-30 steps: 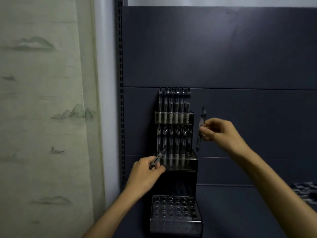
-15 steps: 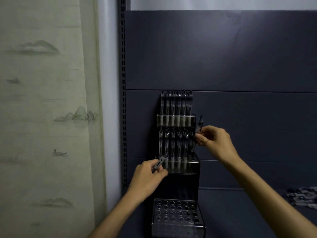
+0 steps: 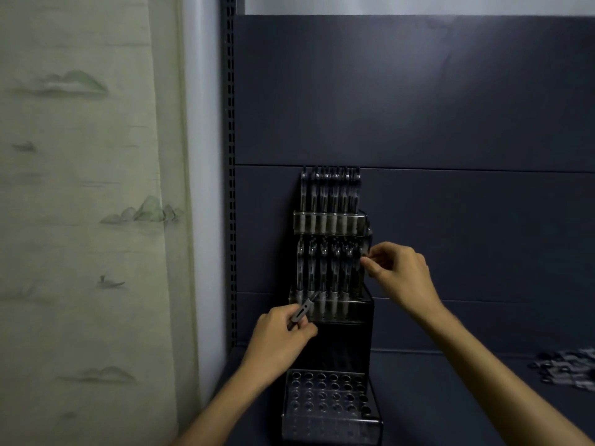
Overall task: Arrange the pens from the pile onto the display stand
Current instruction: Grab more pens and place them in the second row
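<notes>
Since a second ago the right hand (image 3: 401, 272) has carried its pen (image 3: 366, 244) leftward from open space beside the display stand (image 3: 335, 304) to the right end of the middle tier, where thumb and fingertips pinch it upright, just beside the last standing pen there; whether its tip sits in a hole cannot be told. Meanwhile the left hand (image 3: 283, 338) has stayed near the middle tier's left front corner, its curled fingers gripping a second pen (image 3: 304, 310) that points up and to the right, close against the tier's clear front edge. Upright pens fill the top tier and the middle tier, while the bottom tier (image 3: 328, 400) shows open holes. At far right, the pile of pens (image 3: 566, 368) lies on the dark shelf (image 3: 467, 397), well apart from the stand. To the left hangs a pale curtain (image 3: 87, 220) printed with hills.
</notes>
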Motion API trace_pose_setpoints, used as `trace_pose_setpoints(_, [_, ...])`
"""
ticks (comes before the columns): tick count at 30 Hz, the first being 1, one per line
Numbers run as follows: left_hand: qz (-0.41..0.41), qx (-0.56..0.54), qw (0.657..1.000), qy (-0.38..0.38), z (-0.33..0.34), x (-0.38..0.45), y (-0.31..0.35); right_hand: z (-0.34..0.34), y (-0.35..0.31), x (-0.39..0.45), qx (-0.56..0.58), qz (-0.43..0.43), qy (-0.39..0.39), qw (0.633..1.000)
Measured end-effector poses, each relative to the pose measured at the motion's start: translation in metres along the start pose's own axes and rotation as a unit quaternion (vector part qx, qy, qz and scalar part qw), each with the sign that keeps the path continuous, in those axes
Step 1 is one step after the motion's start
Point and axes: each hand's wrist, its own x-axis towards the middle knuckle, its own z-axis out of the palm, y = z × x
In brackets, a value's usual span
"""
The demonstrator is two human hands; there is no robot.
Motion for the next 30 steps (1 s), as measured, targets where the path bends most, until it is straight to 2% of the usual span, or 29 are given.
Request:
trace_pose_setpoints(5, [-0.005,-0.006,1.0,0.0,0.001,0.001,0.0,0.011,0.007,-0.008,-0.053,0.005,-0.055,0.997])
trace_pose_setpoints(22, [-0.039,0.0,0.999,-0.007,-0.001,-0.004,-0.003,0.014,0.008,-0.024,-0.002,0.031,-0.039,0.999])
trace_pose_setpoints(24, [-0.043,0.008,0.999,-0.002,-0.002,-0.004,-0.002,0.01,0.001,-0.026,-0.025,0.03,-0.034,0.999])
trace_pose_setpoints(25, [-0.045,0.014,0.999,-0.001,-0.002,-0.004,-0.002,0.008,-0.003,-0.028,-0.049,0.014,-0.001,0.999])
trace_pose_setpoints(27, [-0.047,0.021,0.999,-0.003,-0.002,-0.004,-0.001,0.005,-0.018,-0.037,-0.08,-0.082,0.082,0.99])
trace_pose_setpoints(28, [-0.048,0.025,0.999,-0.005,-0.001,-0.004,0.0,0.006,-0.029,-0.043,-0.079,-0.152,0.089,0.981])
trace_pose_setpoints(30, [-0.046,0.039,0.998,-0.011,0.0,-0.004,0.004,0.01,-0.051,-0.057,-0.067,-0.288,0.01,0.955])
